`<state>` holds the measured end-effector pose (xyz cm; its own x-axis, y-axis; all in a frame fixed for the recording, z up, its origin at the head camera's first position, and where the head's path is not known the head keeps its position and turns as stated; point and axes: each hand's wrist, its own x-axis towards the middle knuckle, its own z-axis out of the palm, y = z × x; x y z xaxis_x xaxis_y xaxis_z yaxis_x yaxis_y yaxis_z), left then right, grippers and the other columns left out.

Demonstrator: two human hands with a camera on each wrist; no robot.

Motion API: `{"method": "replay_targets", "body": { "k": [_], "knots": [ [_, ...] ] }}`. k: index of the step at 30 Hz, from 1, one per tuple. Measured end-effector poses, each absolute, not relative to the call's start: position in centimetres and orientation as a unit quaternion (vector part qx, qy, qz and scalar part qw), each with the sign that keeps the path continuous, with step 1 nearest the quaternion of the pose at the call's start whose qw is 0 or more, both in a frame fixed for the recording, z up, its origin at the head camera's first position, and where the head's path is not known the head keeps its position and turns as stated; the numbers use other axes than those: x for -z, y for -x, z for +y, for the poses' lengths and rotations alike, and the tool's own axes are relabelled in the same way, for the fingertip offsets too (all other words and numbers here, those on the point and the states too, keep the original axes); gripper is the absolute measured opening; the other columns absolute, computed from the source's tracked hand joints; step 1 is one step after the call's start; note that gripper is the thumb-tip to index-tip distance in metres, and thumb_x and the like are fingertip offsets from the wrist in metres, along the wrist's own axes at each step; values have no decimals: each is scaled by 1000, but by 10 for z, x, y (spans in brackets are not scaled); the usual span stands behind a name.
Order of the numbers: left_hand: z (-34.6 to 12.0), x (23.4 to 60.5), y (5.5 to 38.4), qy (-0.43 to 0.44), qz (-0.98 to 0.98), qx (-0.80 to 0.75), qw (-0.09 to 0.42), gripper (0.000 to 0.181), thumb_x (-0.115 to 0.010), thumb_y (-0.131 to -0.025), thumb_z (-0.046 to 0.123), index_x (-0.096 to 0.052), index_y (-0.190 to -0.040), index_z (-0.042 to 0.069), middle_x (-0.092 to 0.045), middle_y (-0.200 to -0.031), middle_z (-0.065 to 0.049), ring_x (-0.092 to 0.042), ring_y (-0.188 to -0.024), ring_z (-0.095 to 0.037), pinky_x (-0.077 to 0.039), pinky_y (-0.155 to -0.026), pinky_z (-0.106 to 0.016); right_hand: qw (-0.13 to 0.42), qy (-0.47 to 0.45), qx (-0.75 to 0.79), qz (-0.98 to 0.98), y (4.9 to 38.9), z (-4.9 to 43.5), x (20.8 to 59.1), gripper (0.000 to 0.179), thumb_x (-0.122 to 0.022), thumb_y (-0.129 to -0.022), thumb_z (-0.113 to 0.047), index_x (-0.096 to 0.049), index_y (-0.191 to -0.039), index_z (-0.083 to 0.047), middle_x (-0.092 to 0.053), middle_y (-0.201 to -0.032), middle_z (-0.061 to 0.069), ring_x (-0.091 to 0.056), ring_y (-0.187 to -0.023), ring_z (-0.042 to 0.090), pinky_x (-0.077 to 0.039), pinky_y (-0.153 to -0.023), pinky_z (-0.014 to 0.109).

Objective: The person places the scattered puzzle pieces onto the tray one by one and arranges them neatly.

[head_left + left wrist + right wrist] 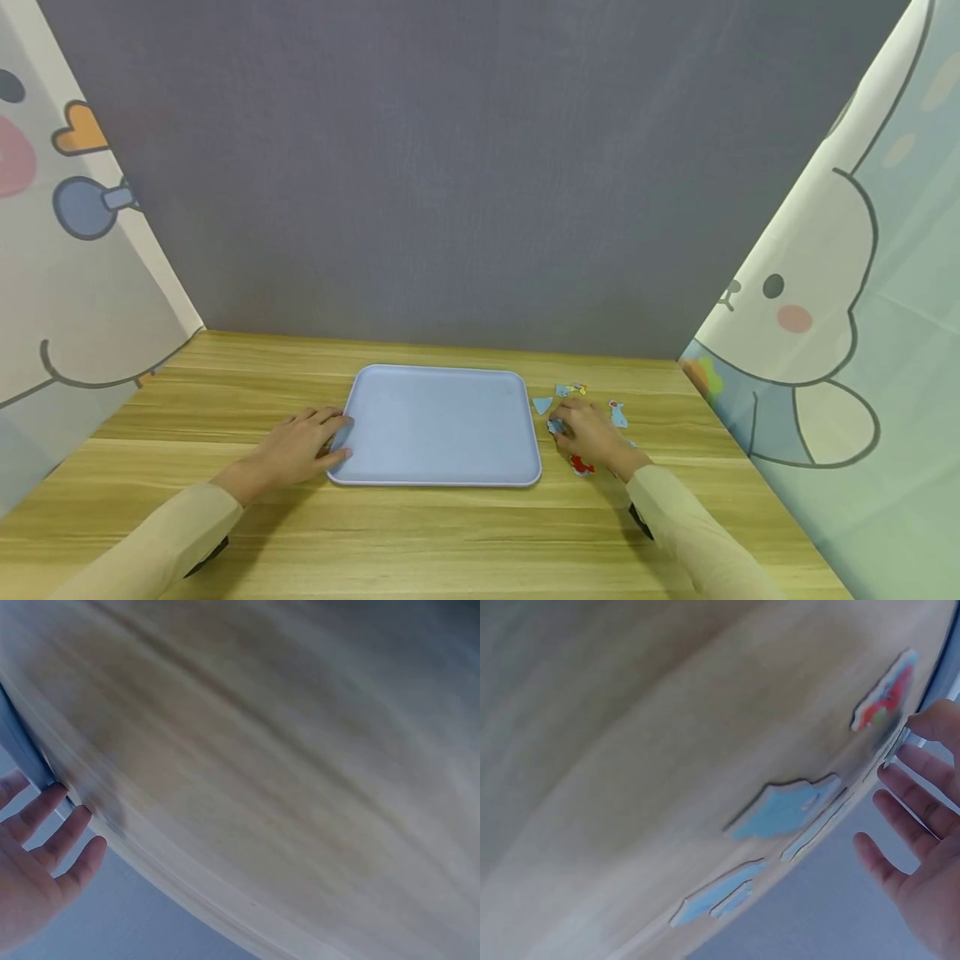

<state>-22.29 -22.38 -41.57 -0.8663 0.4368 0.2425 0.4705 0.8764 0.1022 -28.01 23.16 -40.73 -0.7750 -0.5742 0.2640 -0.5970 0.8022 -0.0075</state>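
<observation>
A pale blue rectangular tray (442, 427) lies flat in the middle of the table. My left hand (302, 446) rests at its left edge, fingers loosely extended over the rim. Right of the tray, my right hand (588, 433) pinches a small light blue puzzle piece (555, 426) between thumb and fingertips. This thin piece (897, 747) stands tilted on edge in the right wrist view. Close by lie a blue triangular piece (542, 405), a red piece (581, 465), a blue-and-yellow piece (570, 389) and a blue piece with red (618, 414).
The wooden table (435, 542) reaches back to a grey panel (435, 183). Cartoon-printed cloths hang at the left (75, 275) and right (862, 333). More flat blue pieces (784, 810) lie around the right hand.
</observation>
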Motion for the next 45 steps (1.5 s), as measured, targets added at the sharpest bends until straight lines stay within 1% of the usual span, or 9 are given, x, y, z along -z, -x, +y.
{"method": "replay_targets", "body": {
  "k": [4, 10, 14, 21, 26, 31, 33, 42, 45],
  "knots": [
    [-224, 416, 223, 236, -962, 80, 107, 50, -60, -85, 42, -57, -121, 8, -54, -125, -17, -53, -109, -40, -45, -82, -63, 130, -312, -48, -940, 281, 230, 403, 20, -70, -77, -18, -68, -97, -11, -64, -100, 3, -60, -84, 18, -52, -65, 30],
    [-224, 416, 224, 237, -962, 79, 107, 50, -60, -85, 42, -57, -121, 8, -54, -125, -17, -53, -109, -41, -44, -82, -63, 119, -303, -58, -944, 282, 227, 396, 24, -69, -77, -18, -66, -98, -8, -63, -102, 7, -62, -88, 24, -53, -73, 40],
    [-225, 416, 224, 237, -962, 80, 108, 50, -61, -85, 42, -58, -120, 8, -54, -125, -17, -53, -109, -41, -45, -82, -62, 120, -296, -52, -946, 284, 223, 395, 26, -71, -75, -20, -66, -98, -10, -63, -101, 5, -61, -88, 22, -53, -72, 39],
    [-225, 416, 225, 238, -962, 72, 113, 50, -61, -84, 43, -58, -120, 8, -55, -124, -16, -54, -108, -39, -46, -81, -61, 116, -305, -63, -943, 286, 215, 392, 27, -70, -76, -22, -67, -100, -10, -63, -105, 5, -59, -96, 22, -54, -73, 35],
    [-224, 416, 225, 239, -962, 72, 113, 49, -61, -84, 42, -58, -120, 8, -55, -124, -16, -54, -109, -39, -46, -80, -61, 100, -312, -78, -942, 287, 206, 388, 26, -68, -79, -23, -67, -102, -11, -62, -106, 4, -57, -97, 20, -52, -75, 35],
    [-224, 414, 225, 237, -963, 70, 105, 49, -61, -84, 41, -57, -121, 8, -54, -125, -17, -53, -109, -39, -45, -81, -62, 106, -317, -76, -940, 288, 196, 387, 23, -68, -79, -23, -68, -100, -12, -62, -103, 3, -58, -95, 19, -52, -73, 35],
    [-224, 414, 225, 237, -964, 69, 103, 50, -61, -84, 41, -57, -121, 8, -54, -125, -17, -53, -109, -39, -45, -81, -62, 114, -322, -74, -937, 289, 192, 387, 22, -69, -78, -23, -69, -98, -12, -63, -100, 2, -58, -92, 17, -52, -71, 33],
    [-225, 415, 226, 241, -963, 68, 104, 50, -60, -85, 43, -57, -121, 8, -54, -125, -16, -53, -109, -38, -46, -81, -61, 119, -344, -70, -929, 294, 173, 391, 22, -69, -77, -23, -69, -96, -13, -63, -101, 1, -58, -96, 20, -52, -78, 39],
    [-225, 415, 226, 240, -963, 68, 102, 50, -60, -85, 43, -57, -121, 9, -54, -125, -15, -53, -109, -38, -46, -81, -61, 121, -355, -61, -925, 295, 166, 391, 22, -68, -77, -25, -69, -96, -14, -63, -99, -1, -57, -95, 18, -51, -77, 39]
  ]
}}
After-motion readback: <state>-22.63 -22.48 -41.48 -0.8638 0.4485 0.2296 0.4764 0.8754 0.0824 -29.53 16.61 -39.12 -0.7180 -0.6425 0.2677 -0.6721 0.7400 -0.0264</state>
